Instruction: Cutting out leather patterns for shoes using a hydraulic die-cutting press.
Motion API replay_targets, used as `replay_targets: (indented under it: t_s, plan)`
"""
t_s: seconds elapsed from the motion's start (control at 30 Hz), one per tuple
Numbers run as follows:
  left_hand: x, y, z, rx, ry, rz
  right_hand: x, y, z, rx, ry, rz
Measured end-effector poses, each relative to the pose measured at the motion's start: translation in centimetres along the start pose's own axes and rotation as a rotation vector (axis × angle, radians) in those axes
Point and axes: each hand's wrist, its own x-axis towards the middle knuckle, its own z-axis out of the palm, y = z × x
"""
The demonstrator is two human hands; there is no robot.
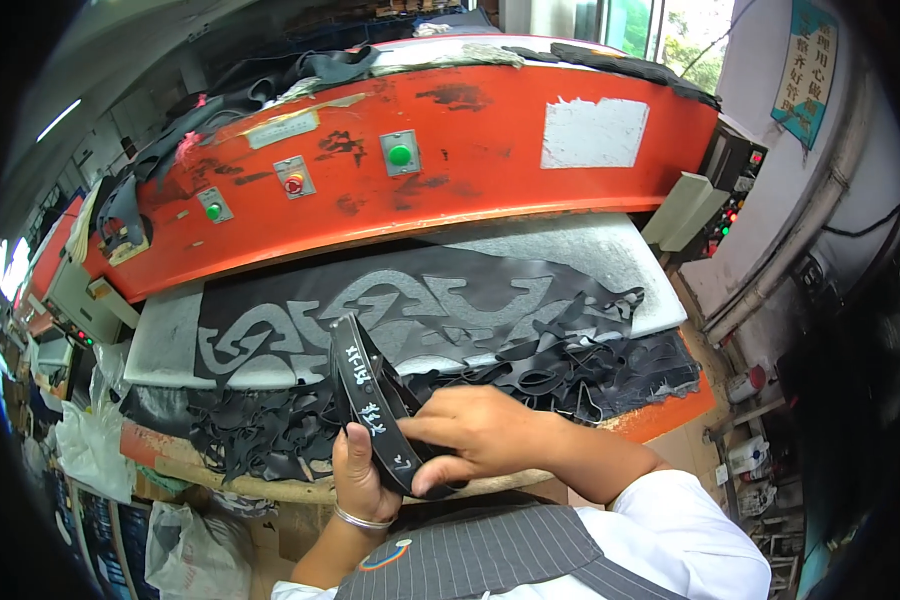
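A black curved cutting die (pixel 352 370) with white handwriting on its band stands upright in front of my body. My left hand (pixel 363 487) grips its lower left side, thumb up along the band. From the right, my right hand (pixel 485 435) reaches onto the die, index finger and thumb at its inner edge. Whatever lies inside the die is mostly hidden. Beyond it, a black leather-like sheet (pixel 300 283) with several curved cut-outs is spread on a pale cutting board (pixel 160 345).
An orange press beam (pixel 480 150) with green and red buttons spans the far side. Dark scraps (pixel 270 430) heap along the board's near edge. Plastic bags (pixel 95 450) hang at the left. Control boxes (pixel 725 190) with lit lamps and a shelf (pixel 755 460) stand at the right.
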Motion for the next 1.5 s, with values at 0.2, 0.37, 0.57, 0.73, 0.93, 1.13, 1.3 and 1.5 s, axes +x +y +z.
replay_targets:
  t_s: [0.2,0.37,0.57,0.73,0.93,1.13,1.3,1.5]
  plan:
    - [-3.7,1.6,-2.8,0.065,0.059,-0.093,4.4,-2.3,1.0,-0.167,0.115,-0.353]
    - [-8.6,3.3,-6.9,-0.074,0.108,-0.143,6.2,-4.8,5.7,0.052,-0.139,-0.526]
    - [-17.1,4.7,-12.1,0.104,0.151,-0.067,10.3,-10.8,12.3,-0.052,-0.220,-0.743]
    - [-23.8,6.6,-13.7,0.084,0.372,0.073,11.8,-15.5,17.9,-0.154,-0.187,-1.072]
    - [-32.2,7.6,-17.3,-0.282,0.520,0.074,10.9,-20.0,22.6,-0.069,-0.108,-1.095]
    - [-39.1,7.8,-18.9,-0.315,0.538,0.084,8.9,-24.2,26.4,-0.040,-0.080,-1.073]
    - [-46.2,6.4,-22.5,-0.404,0.845,0.304,6.9,-24.2,26.0,-0.122,-0.142,-0.879]
    - [-53.6,4.0,-22.9,-0.738,0.995,0.512,5.6,-18.6,29.4,-0.146,-0.195,-0.213]
